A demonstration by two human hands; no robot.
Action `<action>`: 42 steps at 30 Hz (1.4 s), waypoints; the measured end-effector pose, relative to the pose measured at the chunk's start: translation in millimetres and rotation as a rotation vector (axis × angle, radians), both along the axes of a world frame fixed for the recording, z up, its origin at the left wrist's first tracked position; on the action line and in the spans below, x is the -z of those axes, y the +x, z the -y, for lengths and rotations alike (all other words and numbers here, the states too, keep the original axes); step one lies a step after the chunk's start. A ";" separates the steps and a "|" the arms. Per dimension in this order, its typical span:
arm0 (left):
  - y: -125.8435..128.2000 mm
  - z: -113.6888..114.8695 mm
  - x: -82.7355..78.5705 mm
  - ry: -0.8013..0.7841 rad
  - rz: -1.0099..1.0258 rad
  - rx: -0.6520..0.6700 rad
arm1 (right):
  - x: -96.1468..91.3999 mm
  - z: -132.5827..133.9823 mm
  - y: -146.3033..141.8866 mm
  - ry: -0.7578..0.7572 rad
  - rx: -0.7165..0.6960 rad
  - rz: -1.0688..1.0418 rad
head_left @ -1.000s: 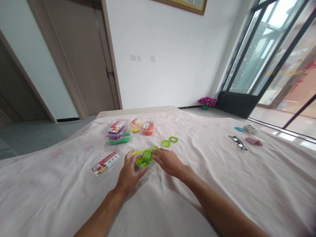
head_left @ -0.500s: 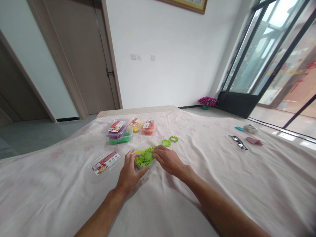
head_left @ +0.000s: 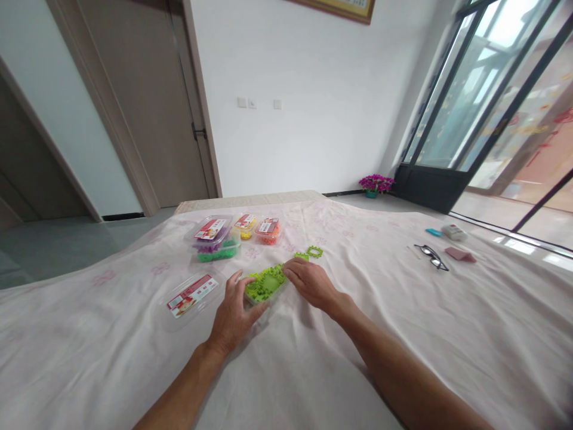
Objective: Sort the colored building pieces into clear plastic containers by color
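A clear plastic box full of lime-green interlocking toy pieces rests on the cloth in front of me. My left hand grips its left end, thumb at the near side and fingers at the far side. Over the right end, my right hand has its fingers curled together at the rim; whatever they hold is hidden. Just beyond those fingers lies a green square piece, partly covered. Farther back is a green open-frame piece. A clear lid with a printed label lies left of my left hand.
Behind the lid stand stacked boxes of purple pieces and green pieces. Boxes of yellow pieces and orange pieces stand beside them. Eyeglasses, a pink folded item and a blue item lie at right on the wrinkled cloth.
My right hand has shifted slightly right and away, from over the pieces to the box's right rim, and now covers more of the loose square piece. My left hand has stayed put.
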State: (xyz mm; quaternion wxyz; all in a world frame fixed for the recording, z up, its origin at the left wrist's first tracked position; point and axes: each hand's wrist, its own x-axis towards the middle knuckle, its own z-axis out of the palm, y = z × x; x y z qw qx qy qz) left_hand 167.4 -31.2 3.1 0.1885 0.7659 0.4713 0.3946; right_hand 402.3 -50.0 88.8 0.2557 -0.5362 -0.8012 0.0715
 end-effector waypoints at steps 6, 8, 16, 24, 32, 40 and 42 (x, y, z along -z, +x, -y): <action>2.2 2.2 -1.4 0.018 0.020 -0.035 | -3.0 -13.2 29.4 0.005 0.223 0.072; 2.2 2.3 -2.5 0.012 0.013 -0.040 | -4.8 -15.1 38.3 -0.046 0.313 0.122; 0.0 2.2 -7.9 0.006 -0.021 -0.043 | -10.0 -11.3 50.1 -0.312 0.425 0.331; -1.0 2.2 -5.2 0.008 0.007 -0.039 | -1.1 -12.0 50.2 -0.424 0.427 0.404; -1.1 2.5 -5.5 -0.005 0.001 -0.029 | 12.4 -14.8 49.0 -0.377 0.210 0.379; -0.9 3.4 -6.2 -0.009 -0.006 -0.016 | 8.5 -7.7 42.8 -0.362 0.138 0.359; -1.0 3.1 -5.9 -0.012 -0.008 -0.018 | 7.7 -6.8 40.5 -0.358 0.129 0.345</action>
